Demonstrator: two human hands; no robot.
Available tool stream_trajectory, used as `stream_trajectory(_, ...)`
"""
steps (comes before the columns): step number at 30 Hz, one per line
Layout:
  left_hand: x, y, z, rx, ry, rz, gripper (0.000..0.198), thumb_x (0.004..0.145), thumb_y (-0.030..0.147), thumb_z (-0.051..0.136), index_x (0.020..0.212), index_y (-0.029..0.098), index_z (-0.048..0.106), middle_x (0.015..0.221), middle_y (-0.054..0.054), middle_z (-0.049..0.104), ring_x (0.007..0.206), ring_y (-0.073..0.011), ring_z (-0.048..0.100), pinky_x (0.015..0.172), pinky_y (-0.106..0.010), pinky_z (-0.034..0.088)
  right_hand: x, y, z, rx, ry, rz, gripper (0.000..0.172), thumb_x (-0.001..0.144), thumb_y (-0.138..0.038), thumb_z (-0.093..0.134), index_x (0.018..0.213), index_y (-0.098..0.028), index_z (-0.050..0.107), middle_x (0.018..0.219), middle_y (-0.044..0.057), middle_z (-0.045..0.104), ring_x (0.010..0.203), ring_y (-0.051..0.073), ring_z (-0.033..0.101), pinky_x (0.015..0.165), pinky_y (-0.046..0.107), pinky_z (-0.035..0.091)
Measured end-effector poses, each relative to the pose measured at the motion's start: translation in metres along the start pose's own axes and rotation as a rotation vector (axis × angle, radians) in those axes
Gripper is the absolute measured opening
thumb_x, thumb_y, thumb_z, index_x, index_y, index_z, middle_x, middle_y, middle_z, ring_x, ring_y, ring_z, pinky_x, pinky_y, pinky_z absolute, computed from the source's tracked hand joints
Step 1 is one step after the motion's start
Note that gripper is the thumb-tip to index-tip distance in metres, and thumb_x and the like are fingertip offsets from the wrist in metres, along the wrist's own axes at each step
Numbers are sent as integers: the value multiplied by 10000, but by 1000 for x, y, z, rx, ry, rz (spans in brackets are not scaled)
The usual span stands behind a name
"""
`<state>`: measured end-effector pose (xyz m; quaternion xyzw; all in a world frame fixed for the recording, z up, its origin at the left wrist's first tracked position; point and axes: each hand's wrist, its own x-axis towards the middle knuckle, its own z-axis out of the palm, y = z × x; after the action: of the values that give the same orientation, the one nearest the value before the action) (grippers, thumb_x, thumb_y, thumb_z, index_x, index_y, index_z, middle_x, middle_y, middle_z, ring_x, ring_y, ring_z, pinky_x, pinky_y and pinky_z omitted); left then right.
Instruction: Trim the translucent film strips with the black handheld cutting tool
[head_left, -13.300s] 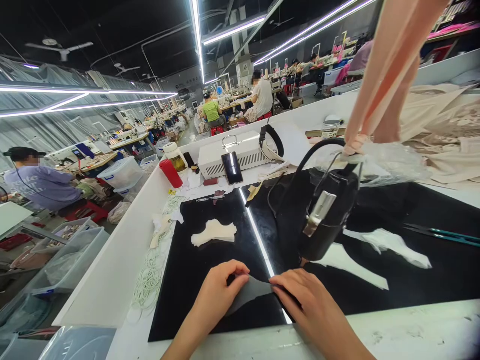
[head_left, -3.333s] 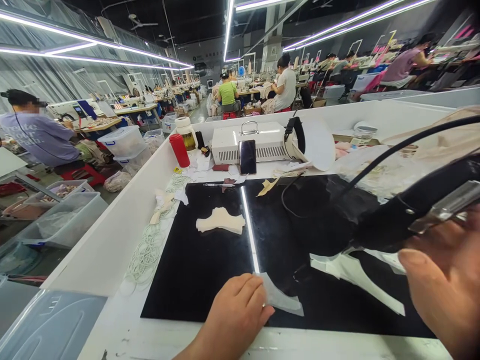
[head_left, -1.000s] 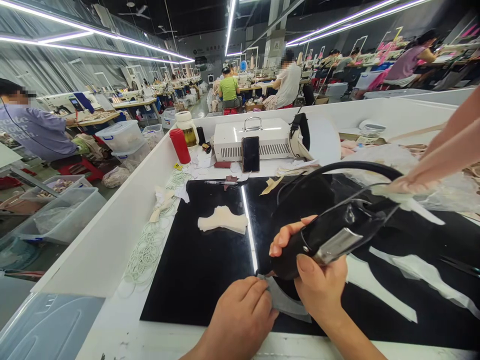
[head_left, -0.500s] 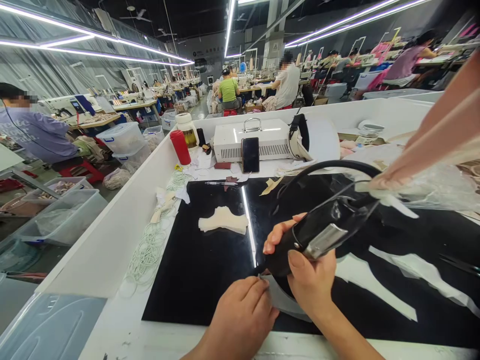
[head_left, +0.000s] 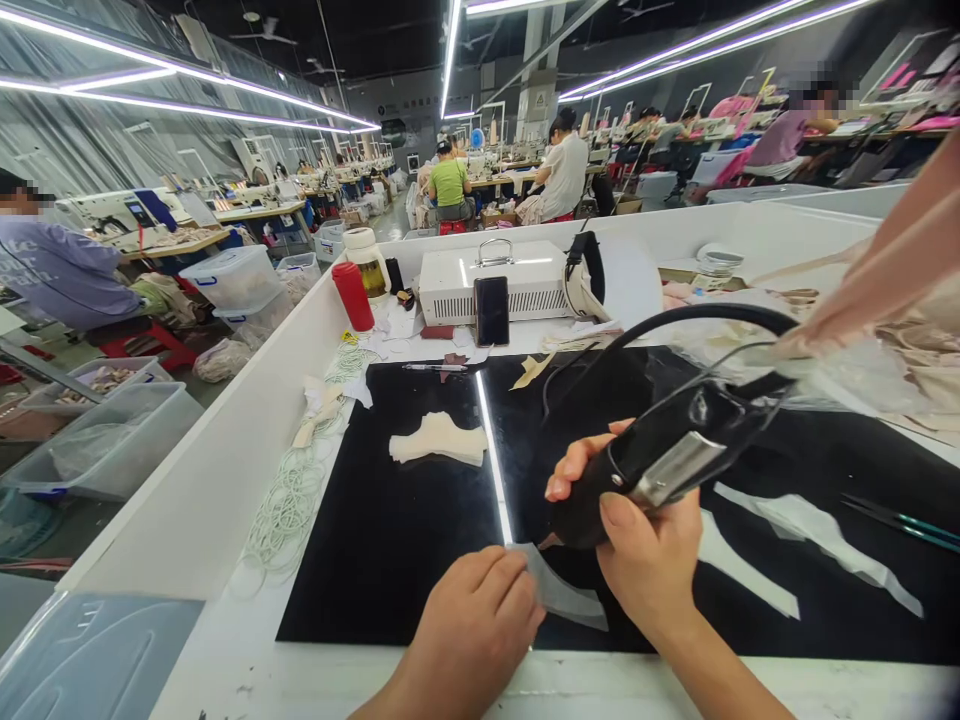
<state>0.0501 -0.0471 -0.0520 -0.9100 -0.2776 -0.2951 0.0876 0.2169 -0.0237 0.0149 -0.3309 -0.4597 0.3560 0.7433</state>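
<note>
My left hand (head_left: 480, 615) is closed on the left end of a thin grey-white curved piece (head_left: 570, 592) at the front of the black board (head_left: 375, 530). My right hand (head_left: 649, 550) wraps round a black handheld tool (head_left: 652, 470) with a metal plate on its side. Its tip points down and left, just above the curved piece, and a cable runs from its back end. Farther back on the board lies a cream fabric stack (head_left: 439, 440). White cut pieces (head_left: 750, 565) rest right of my right hand.
Behind the board stand a white vented box (head_left: 442, 285), a phone (head_left: 492, 310), a red cup (head_left: 352, 297) and a jar (head_left: 366, 262). Green cord (head_left: 285, 510) lies at the left. Tweezers (head_left: 900, 522) lie at the right. People sit at machines beyond the white wall.
My right hand has moved the tool right and slightly up, away from my left hand, uncovering more of the curved piece. The view has shifted slightly.
</note>
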Motion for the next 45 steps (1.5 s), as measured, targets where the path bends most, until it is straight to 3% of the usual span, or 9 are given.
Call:
stream_trajectory(4,1,-1,-5,-26,-21,0,323,1108,170,368,1059,112,682,1022,-52,775,1006,-166,741,904,-309,636,-12,-9,-20,-12,-22,47,376,923,-388,754,1221,-314,537,902,-11,655,707,165,642,639,334,550)
stream_trajectory(13,2,-2,-10,-18,-61,32,255,1061,123,443,1105,114,694,1063,-69,771,1039,-190,729,932,-336,627,-31,-40,-48,-33,10,30,389,916,-428,757,1238,-306,577,894,3,646,687,174,634,627,355,567)
stream_trajectory(19,7,1,-17,-50,-37,18,242,1077,170,454,1111,147,692,1121,-59,755,1043,-204,708,955,-379,603,-32,-36,-48,-30,35,21,393,909,-420,766,1226,-302,567,901,7,659,687,180,646,631,366,561)
stream_trajectory(24,20,9,-10,-118,-104,33,179,1078,214,500,1116,165,668,964,-28,719,909,-190,686,853,-366,596,-36,-35,-43,-6,12,12,395,922,-425,754,1240,-300,557,890,6,654,693,175,643,620,342,552)
stream_trajectory(29,31,17,1,-168,-150,34,123,1045,238,594,946,193,653,830,4,660,789,-178,639,770,-342,561,-44,-34,-41,18,-8,14,357,944,-378,734,1245,-314,553,915,9,651,693,164,645,604,321,570)
stream_trajectory(35,33,20,5,-167,-128,57,179,1029,159,588,857,189,627,744,19,617,714,-174,589,780,-350,529,-46,-29,-41,18,-11,-3,368,954,-363,723,1268,-329,533,937,27,670,701,171,644,594,320,572)
stream_trajectory(41,35,19,9,-144,-94,72,279,1013,109,561,748,192,576,691,26,587,654,-154,553,738,-323,502,-43,-32,-41,-7,-26,-10,258,964,-373,710,1156,-311,548,914,14,660,697,162,631,601,307,553)
stream_trajectory(45,36,19,10,-146,-64,76,274,1021,111,535,766,192,593,706,26,615,652,-148,566,746,-324,495,-42,-32,-40,-25,-22,-8,251,970,-390,703,1148,-304,548,895,2,649,701,157,622,623,308,544)
